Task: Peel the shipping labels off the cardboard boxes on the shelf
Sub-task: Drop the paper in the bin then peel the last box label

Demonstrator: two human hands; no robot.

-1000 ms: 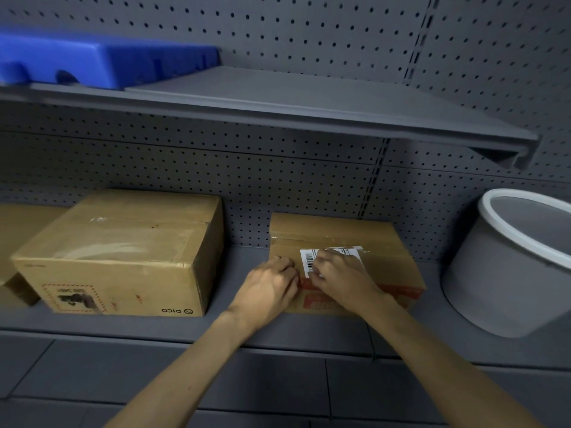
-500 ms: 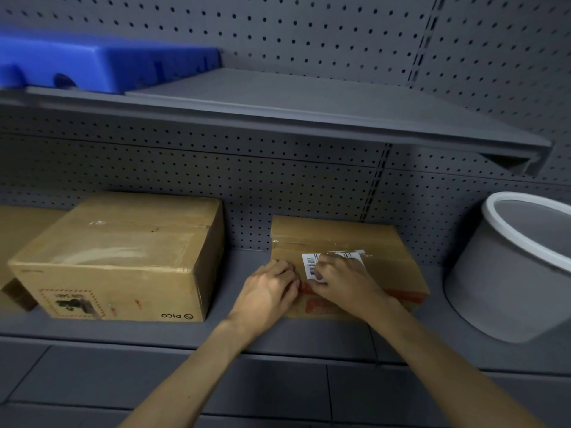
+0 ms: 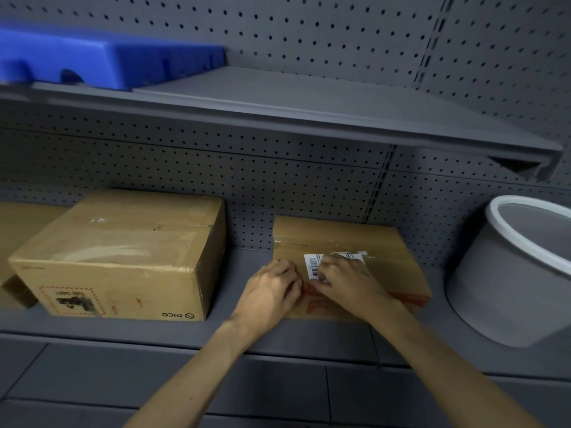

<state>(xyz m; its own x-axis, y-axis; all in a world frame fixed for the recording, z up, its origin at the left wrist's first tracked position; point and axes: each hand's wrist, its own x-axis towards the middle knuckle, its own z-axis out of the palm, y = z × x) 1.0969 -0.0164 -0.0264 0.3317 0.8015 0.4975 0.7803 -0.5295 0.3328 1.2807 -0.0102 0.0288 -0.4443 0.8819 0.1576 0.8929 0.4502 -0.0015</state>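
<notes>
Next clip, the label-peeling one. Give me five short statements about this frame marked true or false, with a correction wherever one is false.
1. Both hands, left hand and right hand, are on the smaller box. True.
2. The white label is already fully off. False: it still lies on the box top.
3. A barcode shows on the label. True.
4. The grey bucket stands left of the boxes. False: it is at the right.
5. The blue plastic item lies on the lower shelf. False: it is on the upper shelf.

Matt brown cardboard boxes with glossy tape; white paper label; matt grey shelf; glossy blue plastic bin at ten o'clock.
</notes>
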